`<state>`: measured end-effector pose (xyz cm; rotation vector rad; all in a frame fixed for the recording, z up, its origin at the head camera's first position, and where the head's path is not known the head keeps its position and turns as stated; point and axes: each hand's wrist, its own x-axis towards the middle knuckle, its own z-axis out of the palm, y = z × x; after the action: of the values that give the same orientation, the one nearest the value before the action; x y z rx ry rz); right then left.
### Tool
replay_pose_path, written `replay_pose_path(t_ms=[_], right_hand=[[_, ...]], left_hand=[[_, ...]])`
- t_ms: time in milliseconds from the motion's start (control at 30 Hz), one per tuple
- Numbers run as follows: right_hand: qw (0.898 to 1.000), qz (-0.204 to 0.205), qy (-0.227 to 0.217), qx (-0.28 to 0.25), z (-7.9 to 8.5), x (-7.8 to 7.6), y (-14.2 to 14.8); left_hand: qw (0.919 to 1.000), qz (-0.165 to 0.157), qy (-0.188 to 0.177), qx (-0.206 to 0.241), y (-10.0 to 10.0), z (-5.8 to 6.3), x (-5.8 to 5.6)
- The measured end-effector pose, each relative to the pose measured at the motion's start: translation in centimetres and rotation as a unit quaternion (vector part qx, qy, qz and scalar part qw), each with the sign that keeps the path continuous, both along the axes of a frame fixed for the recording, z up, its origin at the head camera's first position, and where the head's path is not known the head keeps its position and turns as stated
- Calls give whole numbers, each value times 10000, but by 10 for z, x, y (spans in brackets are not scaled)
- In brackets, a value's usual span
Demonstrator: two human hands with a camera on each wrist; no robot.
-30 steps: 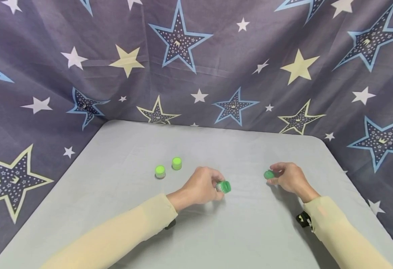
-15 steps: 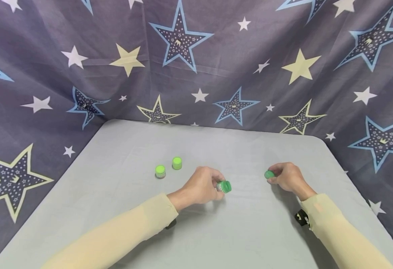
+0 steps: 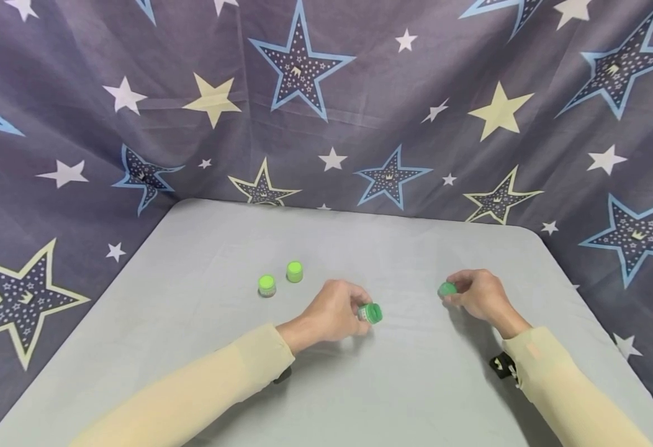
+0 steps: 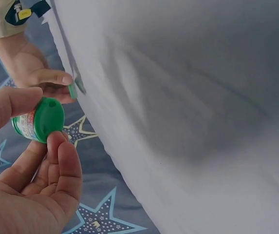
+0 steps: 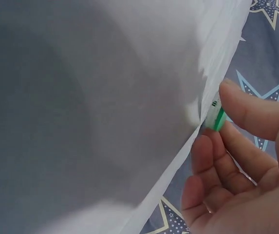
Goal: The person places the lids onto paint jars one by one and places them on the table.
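Observation:
My left hand (image 3: pixel 333 310) grips a small jar (image 3: pixel 369 313) on its side, its green end facing right. In the left wrist view a printed label runs round the jar (image 4: pixel 38 120), between thumb and fingertips. Farther right, my right hand (image 3: pixel 484 295) pinches a small, thin green round piece that looks like a lid (image 3: pixel 447 289). This piece appears edge-on in the left wrist view. The right wrist view shows white and green with dark marks between thumb and fingers; part is hidden. The two hands are well apart, just above the table.
Two small jars with bright green lids, a nearer one (image 3: pixel 267 285) and a farther one (image 3: pixel 294 271), stand upright left of my left hand. A pale grey cloth covers the table (image 3: pixel 410 385). Behind it hangs a dark curtain (image 3: pixel 360 93) with stars.
My left hand has shifted very slightly toward me and left with the jar. The right hand stays nearly in place, still pinching the green piece.

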<state>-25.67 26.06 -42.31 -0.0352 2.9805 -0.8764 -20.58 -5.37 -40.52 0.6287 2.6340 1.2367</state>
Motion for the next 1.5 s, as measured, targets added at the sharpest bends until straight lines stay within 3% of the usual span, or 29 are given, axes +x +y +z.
replay_pose_path(t_ms=[333, 900, 1500], right_hand=[[9980, 241, 552, -194, 2, 6, -5], [9957, 451, 538, -596, 10, 16, -31], [9918, 493, 500, -1065, 17, 30, -56]], left_hand=[[10000, 16, 19, -39, -1, 1, 1], [9998, 77, 132, -137, -7, -1, 1], [9995, 249, -27, -180, -17, -2, 3]])
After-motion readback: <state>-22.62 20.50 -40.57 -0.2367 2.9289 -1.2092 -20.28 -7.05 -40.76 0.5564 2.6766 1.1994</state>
